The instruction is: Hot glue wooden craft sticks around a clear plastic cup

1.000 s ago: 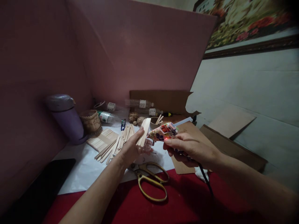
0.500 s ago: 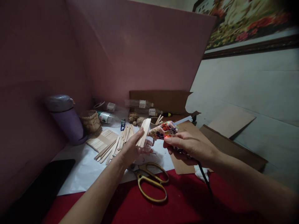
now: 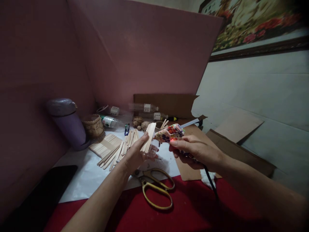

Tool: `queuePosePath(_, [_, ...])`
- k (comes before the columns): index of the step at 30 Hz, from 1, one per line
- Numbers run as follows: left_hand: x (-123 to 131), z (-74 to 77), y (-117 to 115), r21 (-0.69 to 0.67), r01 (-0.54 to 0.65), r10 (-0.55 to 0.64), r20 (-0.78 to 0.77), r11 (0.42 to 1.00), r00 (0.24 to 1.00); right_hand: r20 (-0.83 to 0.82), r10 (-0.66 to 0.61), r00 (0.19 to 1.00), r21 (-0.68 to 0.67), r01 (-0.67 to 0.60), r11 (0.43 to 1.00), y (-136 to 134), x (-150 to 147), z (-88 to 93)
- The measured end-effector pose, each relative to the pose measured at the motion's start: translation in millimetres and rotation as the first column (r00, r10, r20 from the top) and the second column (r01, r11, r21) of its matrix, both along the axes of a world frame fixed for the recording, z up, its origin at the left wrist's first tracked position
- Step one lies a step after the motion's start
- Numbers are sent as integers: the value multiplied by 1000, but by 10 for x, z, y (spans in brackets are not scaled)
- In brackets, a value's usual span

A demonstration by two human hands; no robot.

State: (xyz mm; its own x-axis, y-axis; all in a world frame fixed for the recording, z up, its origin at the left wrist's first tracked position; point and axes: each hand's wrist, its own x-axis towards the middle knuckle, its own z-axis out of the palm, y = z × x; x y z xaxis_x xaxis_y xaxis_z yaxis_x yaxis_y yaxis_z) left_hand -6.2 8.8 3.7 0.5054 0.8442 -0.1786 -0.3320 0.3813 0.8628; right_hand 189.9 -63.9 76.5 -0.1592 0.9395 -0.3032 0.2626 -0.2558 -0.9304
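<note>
The left hand (image 3: 136, 151) grips a clear plastic piece (image 3: 154, 150) with a row of pale wooden craft sticks (image 3: 148, 138) lying side by side against it, the thumb pressing on the nearest stick; the sticks stand tilted above the white sheet (image 3: 82, 180). The right hand (image 3: 198, 151) is wrapped around a floral-patterned hot glue gun (image 3: 166, 134), its front end aimed at the sticks and plastic (whether the tip touches them, I cannot tell). A red light (image 3: 172, 140) glows beside the right thumb, a translucent glue stick (image 3: 189, 123) juts from the gun's rear, and a black cord (image 3: 210, 181) trails below the hand. Beneath the hands, scissors (image 3: 144, 185) with gold-coloured handles lie across the sheet's edge onto the red cloth (image 3: 190, 209), their blades partly hidden by the left arm. Left of the hands are loose craft sticks (image 3: 129, 140) and a paper-banded bundle of sticks (image 3: 105, 145); behind the bundle sit a small basket (image 3: 94, 126) and a purple tumbler (image 3: 71, 129).
</note>
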Motion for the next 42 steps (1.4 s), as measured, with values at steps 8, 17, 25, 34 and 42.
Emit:
queuePosePath(8, [-8,3,0,13,11,-11,1,1000,1000,-2,-2,1000,-4,2,1000,13,15,-4])
queuePosePath(17, [-7,11,-12,4,6,-6,6,1000,1000,-19,14,1000,4,-14,1000,42,42,-24])
queuePosePath(25, [-14,5,-4,-5,13,-13,13,1000,1000,-13,12,1000,31,-12,999,50,42,-15])
queuePosePath(34, [-10,10,-16,20,-5,4,43,1000,999,-27,7,1000,21,-6,1000,54,43,14])
queuePosePath(42, [-12,-6,-6,32,-3,2,44,999,999,-23,-12,1000,17,12,1000,64,64,10])
